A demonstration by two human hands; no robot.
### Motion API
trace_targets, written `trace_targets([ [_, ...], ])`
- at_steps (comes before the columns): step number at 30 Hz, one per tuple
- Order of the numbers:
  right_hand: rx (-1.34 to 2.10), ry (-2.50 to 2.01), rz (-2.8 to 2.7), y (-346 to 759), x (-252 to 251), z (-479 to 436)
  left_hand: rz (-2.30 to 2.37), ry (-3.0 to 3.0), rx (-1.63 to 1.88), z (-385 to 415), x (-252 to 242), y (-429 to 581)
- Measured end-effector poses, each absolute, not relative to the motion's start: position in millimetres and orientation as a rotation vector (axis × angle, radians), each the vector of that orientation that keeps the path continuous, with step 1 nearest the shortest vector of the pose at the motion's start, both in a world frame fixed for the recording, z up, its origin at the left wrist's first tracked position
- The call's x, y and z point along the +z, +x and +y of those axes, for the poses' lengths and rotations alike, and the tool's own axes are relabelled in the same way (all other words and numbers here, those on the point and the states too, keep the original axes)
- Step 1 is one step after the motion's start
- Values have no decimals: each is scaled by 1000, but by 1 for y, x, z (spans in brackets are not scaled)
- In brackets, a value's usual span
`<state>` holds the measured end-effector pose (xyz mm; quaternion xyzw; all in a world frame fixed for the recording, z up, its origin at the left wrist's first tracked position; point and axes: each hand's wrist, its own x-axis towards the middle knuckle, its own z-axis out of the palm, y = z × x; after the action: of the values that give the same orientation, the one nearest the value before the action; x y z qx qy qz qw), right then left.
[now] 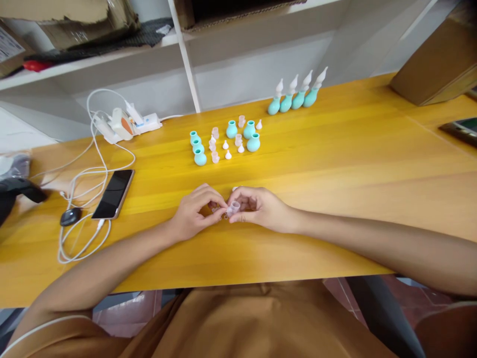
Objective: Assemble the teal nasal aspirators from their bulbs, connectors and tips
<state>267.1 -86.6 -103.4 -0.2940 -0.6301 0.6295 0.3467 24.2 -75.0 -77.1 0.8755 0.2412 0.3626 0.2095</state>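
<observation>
My right hand (261, 206) holds a small clear plastic connector (235, 205) between thumb and fingers, its round open mouth facing up. My left hand (197, 211) pinches at the connector's narrow left end. Whether a separate tiny part sits between those fingertips I cannot make out. Small clear bits, some ring-like, show on the table just under the fingertips. A bit of something white peeks out behind my right fingers. Beyond the hands stand several turquoise squeeze bulbs (253, 142), more clear connectors (215, 157) and small white pointed tips (228, 154).
Several assembled bulbs with white nozzles (286, 103) stand in a row at the back. On the left lie a phone (114, 194), white cables and a power strip (149, 123). A cardboard box (436, 64) sits at the back right of the wooden table (335, 169).
</observation>
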Motion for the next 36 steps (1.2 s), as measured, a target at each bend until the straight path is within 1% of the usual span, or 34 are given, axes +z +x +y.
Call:
trace_targets([
  [8, 1610, -780, -1667, 266, -105, -86, 644, 2628, 1005, -73, -82, 21],
  [13, 1609, -768, -1667, 266, -104, -86, 667, 2619, 1014, -74, -83, 22],
  [22, 1642, -733, -1650, 268, -101, -89, 606, 2521, 861, -72, -78, 21],
  [36, 1632, -716, -1636, 267, -99, -88, 671, 2455, 757, -69, -79, 20],
])
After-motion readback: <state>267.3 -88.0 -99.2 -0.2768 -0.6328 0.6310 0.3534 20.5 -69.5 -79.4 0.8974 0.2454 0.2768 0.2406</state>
